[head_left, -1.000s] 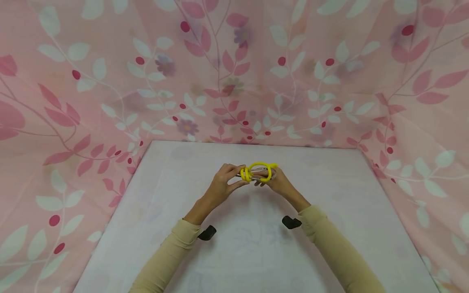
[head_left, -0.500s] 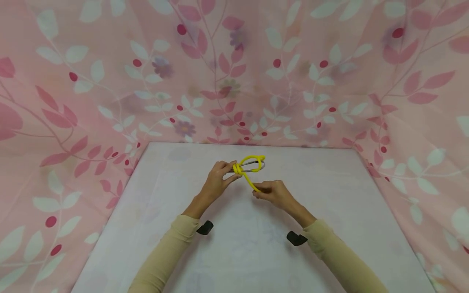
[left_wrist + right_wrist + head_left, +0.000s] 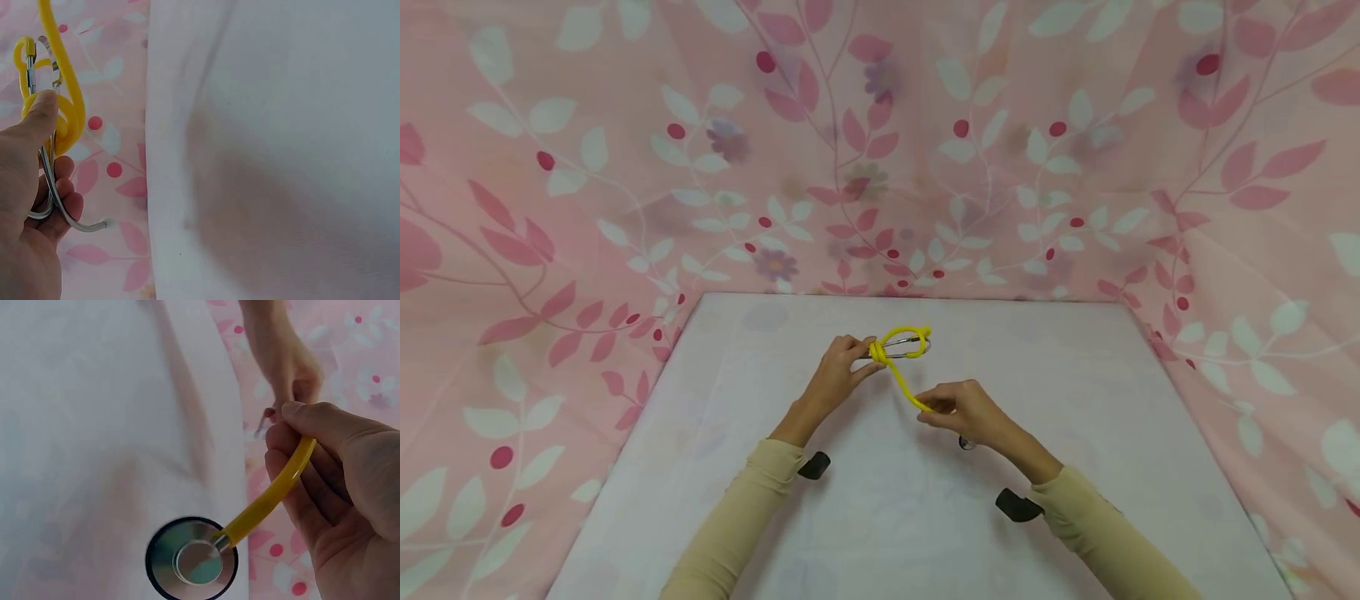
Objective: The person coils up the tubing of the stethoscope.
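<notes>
A stethoscope with yellow tubing (image 3: pixel 904 388) is held between both hands over the table. My left hand (image 3: pixel 835 373) pinches the yellow coil (image 3: pixel 877 352), wrapped around the metal ear tubes (image 3: pixel 81 226). In the left wrist view the thumb presses on the coil and the bent tube ends stick out below the fingers. Beyond the coil, a yellow loop (image 3: pixel 922 342) stands around the metal parts. Lower and to the right, my right hand (image 3: pixel 966 410) grips the tubing near its end. The round chest piece (image 3: pixel 194 559) hangs from that end, below the palm.
The table (image 3: pixel 880 517) has a pale cloth cover. Pink curtains (image 3: pixel 850 150) with leaf patterns rise behind it and along both sides. Dark wrist-worn devices (image 3: pixel 815 466) protrude inward from the sleeves.
My right hand has left the coiled bundle and moved down toward me, drawing a length of tubing out from the coil. My left hand, with the bundle, has shifted slightly left.
</notes>
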Available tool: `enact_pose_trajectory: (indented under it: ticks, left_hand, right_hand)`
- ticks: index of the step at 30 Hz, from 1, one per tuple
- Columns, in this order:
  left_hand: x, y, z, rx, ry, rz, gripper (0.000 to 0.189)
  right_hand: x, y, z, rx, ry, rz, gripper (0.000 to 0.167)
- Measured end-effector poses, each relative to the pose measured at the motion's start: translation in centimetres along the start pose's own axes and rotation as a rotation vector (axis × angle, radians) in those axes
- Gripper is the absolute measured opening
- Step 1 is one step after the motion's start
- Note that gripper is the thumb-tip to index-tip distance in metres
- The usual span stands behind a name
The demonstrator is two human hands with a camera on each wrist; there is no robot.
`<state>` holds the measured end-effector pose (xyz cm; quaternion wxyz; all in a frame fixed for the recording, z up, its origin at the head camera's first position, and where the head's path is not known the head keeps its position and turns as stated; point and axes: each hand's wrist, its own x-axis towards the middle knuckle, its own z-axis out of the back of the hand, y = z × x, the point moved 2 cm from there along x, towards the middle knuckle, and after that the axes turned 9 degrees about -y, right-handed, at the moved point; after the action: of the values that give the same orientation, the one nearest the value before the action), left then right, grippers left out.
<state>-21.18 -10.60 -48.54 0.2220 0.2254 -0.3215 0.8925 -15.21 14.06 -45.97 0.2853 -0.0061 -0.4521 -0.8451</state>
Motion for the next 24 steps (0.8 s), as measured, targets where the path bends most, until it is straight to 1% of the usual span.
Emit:
enact_pose_trajectory:
  ticks: [4, 9, 16, 19, 22, 24]
  left_hand:
    - [-0.3, 0.0, -0.1, 0.029, 0.017, -0.043, 0.055]
    - [-0.4, -0.5, -0.4, 0.066, 0.055, -0.113, 0.055]
    - [-0.7, -1.5, -1.0, 0.09, 0.116, -0.159, 0.053]
    - [-1.0, -2.1, -1.5, 0.086, 0.139, -0.209, 0.05]
    - [-1.5, -2.9, -1.7, 0.084, 0.164, -0.259, 0.049]
    - [-1.7, -3.4, -1.7, 0.08, 0.171, -0.276, 0.05]
  right_hand:
    - [0.3, 1.2, 0.4, -0.043, 0.006, 0.032, 0.025]
    - [0.8, 2.4, 1.2, -0.103, 0.006, 0.104, 0.022]
    - [1.9, 3.2, 2.0, -0.197, -0.071, 0.235, 0.022]
    - [2.2, 3.2, 2.1, -0.216, -0.085, 0.244, 0.024]
    - [2.6, 3.1, 2.3, -0.22, -0.107, 0.226, 0.022]
    - [2.9, 3.0, 2.5, -0.231, -0.131, 0.212, 0.019]
